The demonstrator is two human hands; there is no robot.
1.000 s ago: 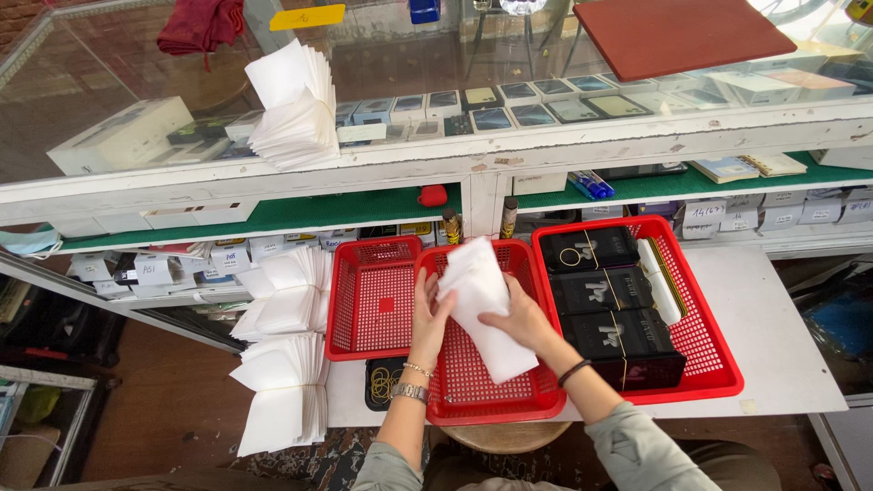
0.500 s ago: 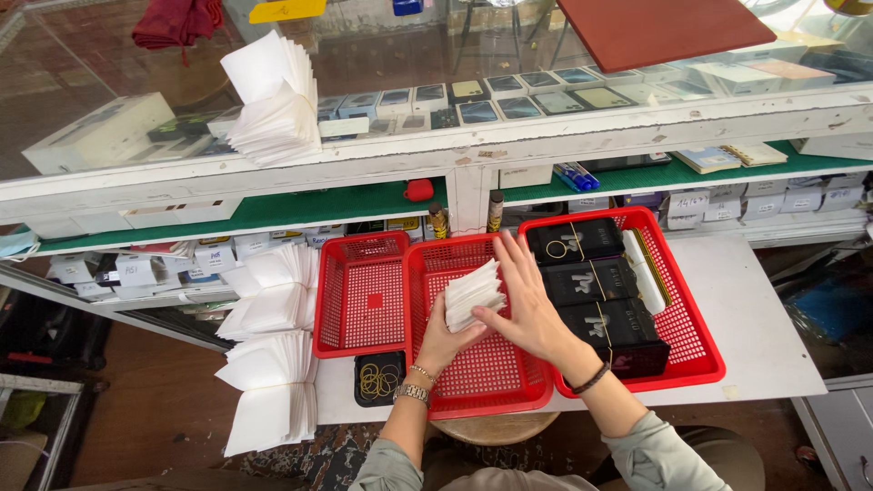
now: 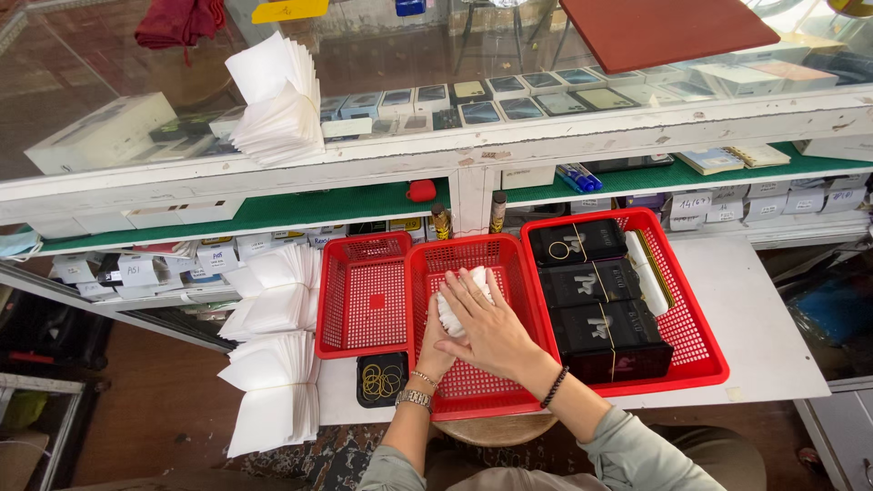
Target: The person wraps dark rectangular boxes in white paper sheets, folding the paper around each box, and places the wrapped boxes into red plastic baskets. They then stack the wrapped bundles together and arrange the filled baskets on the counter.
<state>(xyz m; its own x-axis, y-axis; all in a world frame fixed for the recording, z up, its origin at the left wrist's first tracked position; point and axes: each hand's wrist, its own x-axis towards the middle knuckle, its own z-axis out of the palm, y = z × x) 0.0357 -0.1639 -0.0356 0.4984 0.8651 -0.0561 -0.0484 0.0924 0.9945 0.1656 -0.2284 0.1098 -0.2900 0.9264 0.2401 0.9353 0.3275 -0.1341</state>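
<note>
Inside the middle red basket (image 3: 509,273) on the white counter (image 3: 764,318), a stack of white paper sheets (image 3: 452,309) lies pressed under the right hand (image 3: 491,332), whose grip is flat and open with fingers spread over the stack. Beneath it the left hand (image 3: 435,350) comes up at the stack's near edge, mostly hidden by the right, so whether its grip is closed on the sheets I cannot tell. Just left sits an empty red basket (image 3: 364,295), just right a red basket (image 3: 700,336) of black boxes (image 3: 605,332), and fanned white paper bundles (image 3: 273,364) lie off the counter's left end.
</note>
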